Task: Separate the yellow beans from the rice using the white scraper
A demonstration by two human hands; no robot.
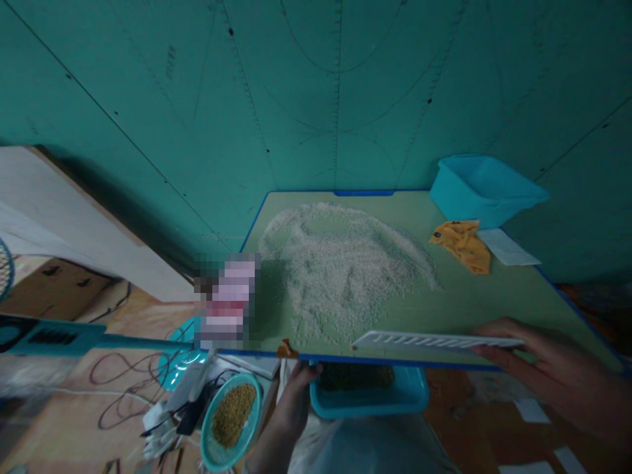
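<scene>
A pile of pale grains (345, 266) is spread over the light green board (415, 316), with a curved band along its far side. My right hand (528, 362) grips one end of a long white slotted strip (419, 340), which lies along the board's near edge, close to a few grains. Below that edge, my left hand (299, 392) holds the left end of a blue tub (370, 409). Dark material (355, 376) fills its bottom; what it is I cannot make out. The board partly hides the tub.
At the board's far right stand a blue bin (488, 191), an orange cloth (464, 245) and a white sheet (511, 247). A pixelated patch (230, 299) covers the left edge. Lower left are a blue bowl (205, 434) of yellowish grain and loose cables (111, 378). A green wall (306, 99) rises behind.
</scene>
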